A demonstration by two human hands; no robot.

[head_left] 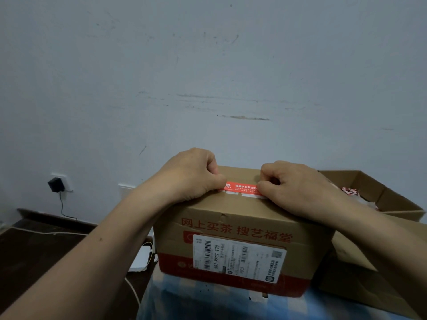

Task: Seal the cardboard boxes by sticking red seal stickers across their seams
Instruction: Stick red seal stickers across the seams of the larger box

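My fingers (pixel 213 169), curled on both hands, pinch the two ends of a red seal sticker (pixel 242 187) on top of the cardboard box (pixel 231 218): left hand (pixel 191 174) at its left end, right hand (pixel 293 188) at its right. The sticker lies stretched along the top, close to the box's front edge; whether it sits squarely over the seam I cannot tell. The step in hand, I judge, is laying the sticker down. Next it wants pressing flat from the middle outward, so that no crease lifts.

Under the box lies a blue checked cloth (pixel 208 303). On the box's front face a white shipping label (pixel 238 257) reads "507-P802 T70"; above it, red print reads "网上买茶 搜艺福堂". The sticker's white characters are too small to read. Right of the box stands an open carton (pixel 369 188); behind the box, a scuffed pale wall (pixel 208 65).
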